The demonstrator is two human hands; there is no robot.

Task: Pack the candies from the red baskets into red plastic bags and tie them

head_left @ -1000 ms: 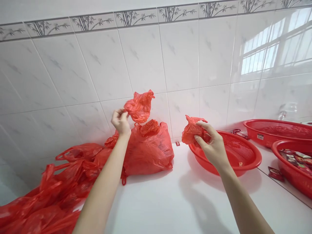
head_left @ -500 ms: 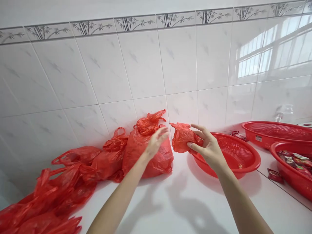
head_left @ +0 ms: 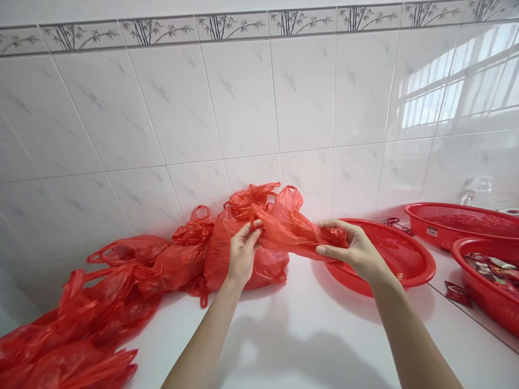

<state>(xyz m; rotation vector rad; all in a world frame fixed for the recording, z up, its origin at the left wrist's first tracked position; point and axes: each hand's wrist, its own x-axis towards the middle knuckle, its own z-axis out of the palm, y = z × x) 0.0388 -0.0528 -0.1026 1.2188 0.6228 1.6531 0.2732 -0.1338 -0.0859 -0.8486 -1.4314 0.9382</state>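
While both hands [head_left: 242, 255] [head_left: 360, 252] hold the bag [head_left: 288, 233], white counter [head_left: 302, 308] spreads below.

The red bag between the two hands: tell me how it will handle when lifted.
The red bag will probably flop, since it creases and droops between the left hand and the right hand. It looks light for its size, being thin film pinched by fingertips. Its faint sheen suggests it could slide.

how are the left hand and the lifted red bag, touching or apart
Touching. The head view shows the left hand pinching one end of the lifted red bag.
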